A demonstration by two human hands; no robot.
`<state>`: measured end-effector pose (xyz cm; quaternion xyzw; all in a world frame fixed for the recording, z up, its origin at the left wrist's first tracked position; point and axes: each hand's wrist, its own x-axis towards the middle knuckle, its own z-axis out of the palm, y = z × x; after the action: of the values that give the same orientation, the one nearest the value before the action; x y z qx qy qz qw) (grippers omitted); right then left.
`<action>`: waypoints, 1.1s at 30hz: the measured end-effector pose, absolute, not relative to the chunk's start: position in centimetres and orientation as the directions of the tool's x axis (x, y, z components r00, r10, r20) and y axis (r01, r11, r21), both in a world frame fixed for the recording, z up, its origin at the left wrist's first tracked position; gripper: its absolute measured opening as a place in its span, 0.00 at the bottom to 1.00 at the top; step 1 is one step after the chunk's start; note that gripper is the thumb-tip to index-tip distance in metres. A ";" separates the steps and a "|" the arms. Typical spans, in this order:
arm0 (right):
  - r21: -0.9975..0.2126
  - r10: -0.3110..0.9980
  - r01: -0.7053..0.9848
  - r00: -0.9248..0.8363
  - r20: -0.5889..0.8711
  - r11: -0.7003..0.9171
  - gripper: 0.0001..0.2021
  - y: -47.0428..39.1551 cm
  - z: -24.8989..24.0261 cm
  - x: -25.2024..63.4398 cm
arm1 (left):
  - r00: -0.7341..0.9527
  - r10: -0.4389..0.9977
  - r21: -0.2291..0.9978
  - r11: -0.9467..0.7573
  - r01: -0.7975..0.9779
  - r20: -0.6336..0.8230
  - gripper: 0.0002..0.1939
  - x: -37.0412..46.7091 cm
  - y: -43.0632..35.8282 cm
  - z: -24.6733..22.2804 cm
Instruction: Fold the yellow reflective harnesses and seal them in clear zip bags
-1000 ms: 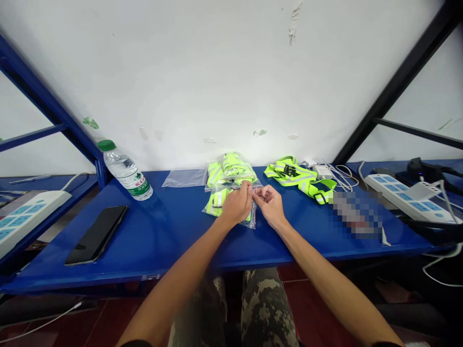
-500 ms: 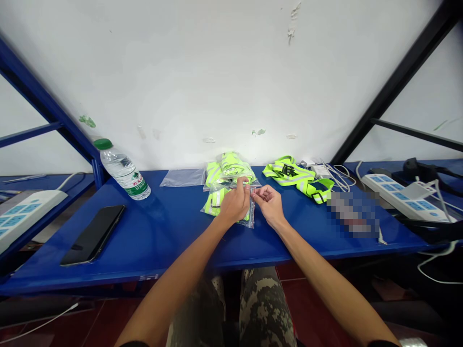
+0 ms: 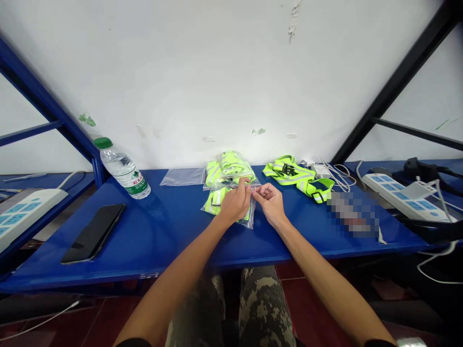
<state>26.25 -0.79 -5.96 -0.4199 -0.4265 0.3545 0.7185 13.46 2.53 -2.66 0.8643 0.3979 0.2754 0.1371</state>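
Observation:
A clear plastic bag with a folded yellow-green reflective strap inside (image 3: pixel 216 200) lies on the blue table (image 3: pixel 173 221). My left hand (image 3: pixel 236 202) rests over its right part, fingers closed on the bag's edge. Beside it my right hand (image 3: pixel 269 200) pinches the same bag's upper right edge, the fingertips of both hands almost touching. Just behind are more bagged yellow-green straps (image 3: pixel 233 165), stacked against the wall. A loose yellow-green strap with black buckles (image 3: pixel 289 173) lies to the right.
A flat clear bag (image 3: pixel 183 177) lies left of the stack. Further left are a water bottle (image 3: pixel 125 173) and a black phone (image 3: pixel 94 233). White cables (image 3: pixel 338 176) and a blurred-out item (image 3: pixel 352 214) are at right. Power strips (image 3: pixel 408 197) flank the table.
Both hands stay at the bag's edge; my right hand has shifted very slightly. Nothing else has visibly moved.

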 end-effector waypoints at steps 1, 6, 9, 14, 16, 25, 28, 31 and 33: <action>-0.903 0.864 -0.150 0.388 0.320 0.402 0.24 -0.8 -5.9 26.2 | 0.532 0.763 0.455 -0.646 0.614 0.366 0.19 13.5 2.5 -2.7; -0.902 0.864 -0.158 0.391 0.317 0.403 0.19 -0.8 -5.9 26.2 | 0.537 0.762 0.438 -0.647 0.624 0.362 0.19 13.5 2.6 -2.8; -0.900 0.860 -0.161 0.399 0.317 0.406 0.17 -0.7 -5.9 26.3 | 0.551 0.749 0.424 -0.663 0.617 0.369 0.20 13.5 2.6 -2.9; -0.899 0.854 -0.183 0.433 0.290 0.398 0.18 -0.7 -6.1 26.5 | 0.579 0.729 0.429 -0.683 0.591 0.365 0.21 13.6 2.6 -3.0; -0.897 0.846 -0.185 0.450 0.286 0.402 0.17 -0.7 -6.2 26.5 | 0.549 0.725 0.456 -0.689 0.563 0.416 0.21 13.5 2.6 -2.9; -0.917 0.704 -0.105 0.675 0.219 0.386 0.17 0.4 -7.5 27.7 | 0.102 0.861 0.509 -0.386 0.769 0.499 0.22 11.4 5.3 -3.2; -0.957 0.728 -0.146 0.680 0.088 0.252 0.21 0.5 -8.0 28.0 | 0.053 0.982 0.569 -0.148 0.809 0.181 0.26 11.2 6.1 -3.8; -0.991 0.840 -0.111 0.543 0.003 0.075 0.21 0.2 -8.1 27.5 | 0.047 0.997 0.539 -0.075 0.839 0.065 0.27 11.4 6.3 -4.2; -0.996 0.910 -0.050 0.412 0.042 0.068 0.24 -0.1 -7.9 26.9 | 0.056 0.992 0.546 -0.110 0.830 0.115 0.26 11.7 6.2 -4.5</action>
<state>26.93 -0.09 -7.91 -0.5636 -0.3815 0.3850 0.6234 11.66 6.18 -4.49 0.7063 0.6450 0.2368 0.1704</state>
